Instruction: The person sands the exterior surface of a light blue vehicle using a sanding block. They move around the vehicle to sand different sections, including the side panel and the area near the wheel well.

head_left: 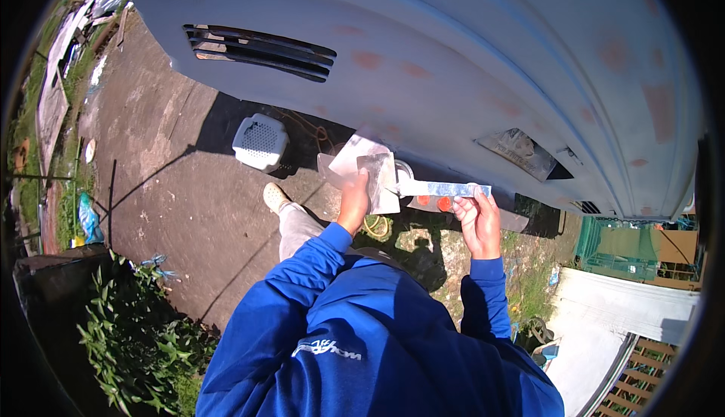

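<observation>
My left hand (353, 204) is closed on several thin flat plates (381, 179), pale grey and whitish, fanned out in front of me. At the right, my right hand (479, 222) pinches the end of a narrow flat strip (445, 189), bluish silver with a whitish far end. That whitish end lies against or just over the plates' right edge; I cannot tell whether it touches. Behind it shows part of a round pale tin-like rim (405, 169). Beyond both hands stands a large grey vehicle-like body panel (423, 39) with reddish-brown patches.
A white perforated plastic stool or crate (260, 142) stands left of my hands. The panel has a slotted vent (260, 52) and an opening (521, 152). Two orange-red round spots (434, 202) lie below the strip. Leafy plants (136, 334) grow at lower left; green netting (619, 249) hangs at right.
</observation>
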`<state>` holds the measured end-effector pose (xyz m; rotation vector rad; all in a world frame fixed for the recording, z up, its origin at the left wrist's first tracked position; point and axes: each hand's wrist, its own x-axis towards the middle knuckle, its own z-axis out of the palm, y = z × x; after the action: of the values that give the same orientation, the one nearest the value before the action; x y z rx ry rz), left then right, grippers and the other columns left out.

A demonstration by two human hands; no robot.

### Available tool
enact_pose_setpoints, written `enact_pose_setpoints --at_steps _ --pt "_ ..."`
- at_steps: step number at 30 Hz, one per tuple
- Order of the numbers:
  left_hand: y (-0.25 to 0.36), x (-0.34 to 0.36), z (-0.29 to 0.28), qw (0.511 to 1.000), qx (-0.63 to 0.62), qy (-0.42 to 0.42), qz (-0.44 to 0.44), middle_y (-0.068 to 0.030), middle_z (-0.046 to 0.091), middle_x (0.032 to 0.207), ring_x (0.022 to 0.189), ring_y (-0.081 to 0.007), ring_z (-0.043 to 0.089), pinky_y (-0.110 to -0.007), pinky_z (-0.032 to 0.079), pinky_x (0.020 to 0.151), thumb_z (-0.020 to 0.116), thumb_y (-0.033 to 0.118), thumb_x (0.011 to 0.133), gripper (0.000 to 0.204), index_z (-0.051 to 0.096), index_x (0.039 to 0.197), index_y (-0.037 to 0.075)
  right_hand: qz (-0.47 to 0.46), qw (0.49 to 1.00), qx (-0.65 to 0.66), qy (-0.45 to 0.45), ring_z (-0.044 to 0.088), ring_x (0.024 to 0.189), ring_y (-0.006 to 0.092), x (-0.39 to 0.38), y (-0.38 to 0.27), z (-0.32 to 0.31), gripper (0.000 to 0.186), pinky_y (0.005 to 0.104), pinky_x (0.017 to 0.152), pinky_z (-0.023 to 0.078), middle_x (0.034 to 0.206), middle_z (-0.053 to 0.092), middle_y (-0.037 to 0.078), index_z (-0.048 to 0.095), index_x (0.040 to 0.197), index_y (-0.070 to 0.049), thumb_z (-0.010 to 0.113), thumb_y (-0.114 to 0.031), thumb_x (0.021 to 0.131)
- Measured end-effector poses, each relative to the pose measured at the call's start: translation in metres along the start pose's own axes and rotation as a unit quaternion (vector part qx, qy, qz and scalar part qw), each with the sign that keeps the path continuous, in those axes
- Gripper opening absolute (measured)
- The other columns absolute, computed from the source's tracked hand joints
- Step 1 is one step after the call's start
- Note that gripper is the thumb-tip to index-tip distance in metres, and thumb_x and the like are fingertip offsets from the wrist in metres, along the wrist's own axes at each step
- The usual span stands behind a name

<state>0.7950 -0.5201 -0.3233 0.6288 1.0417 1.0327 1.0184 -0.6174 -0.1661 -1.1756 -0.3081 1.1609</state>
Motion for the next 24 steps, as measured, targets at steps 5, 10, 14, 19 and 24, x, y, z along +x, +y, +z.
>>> enact_pose_setpoints --at_steps 5,10,14,19,24 --pt "0.047 -0.028 0.009 0.989 -0.142 -0.028 -0.043 -0.0094 0.067 0.111 0.099 -0.0158 0.063 -0.032 0.049 0.090 0.051 0.031 0.104 0.041 0.060 0.121 -0.005 -0.004 0.996 -0.087 -0.004 0.069 0.079 0.0191 0.000 0.015 0.006 0.022 0.0314 0.070 0.059 0.094 0.069 0.011 0.059 0.116 -0.001 0.053 -0.016 0.102" --pt "0.081 -0.047 -0.012 0.976 -0.202 -0.072 -0.040 -0.0113 0.063 0.121 0.105 -0.0205 0.065 -0.035 0.055 0.089 0.049 0.031 0.105 0.043 0.050 0.133 -0.001 -0.105 0.979 -0.173 -0.019 0.068 0.073 0.0166 -0.010 0.003 0.060 0.025 0.0276 0.067 0.057 0.095 0.067 0.010 0.057 0.121 0.000 0.055 -0.015 0.101" --pt "0.119 -0.062 -0.008 0.955 -0.286 -0.034 -0.078 -0.0116 0.065 0.121 0.105 -0.0215 0.066 -0.037 0.055 0.092 0.048 0.029 0.105 0.041 0.052 0.133 -0.001 -0.283 0.900 -0.306 -0.126 0.062 0.075 0.0148 -0.029 -0.008 0.066 0.027 0.0253 0.066 0.054 0.106 0.063 0.014 0.057 0.121 -0.001 0.057 -0.020 0.101" --pt "0.131 -0.066 -0.025 0.922 -0.371 -0.047 -0.102 -0.0132 0.065 0.121 0.104 -0.0253 0.068 -0.042 0.058 0.090 0.048 0.031 0.105 0.041 0.051 0.132 0.000 -0.152 0.953 -0.171 -0.201 0.065 0.092 0.0220 -0.058 -0.021 0.103 0.031 0.0353 0.076 0.059 0.117 0.063 0.022 0.057 0.111 0.000 0.064 -0.027 0.098" --pt "0.148 -0.082 -0.028 0.913 -0.392 -0.064 -0.094 -0.0126 0.066 0.118 0.102 -0.0248 0.069 -0.041 0.059 0.088 0.048 0.036 0.105 0.044 0.051 0.131 0.001 -0.150 0.953 -0.122 -0.232 0.065 0.093 0.0234 -0.070 -0.011 0.125 0.030 0.0373 0.078 0.059 0.109 0.061 0.018 0.054 0.106 -0.002 0.070 -0.024 0.094"
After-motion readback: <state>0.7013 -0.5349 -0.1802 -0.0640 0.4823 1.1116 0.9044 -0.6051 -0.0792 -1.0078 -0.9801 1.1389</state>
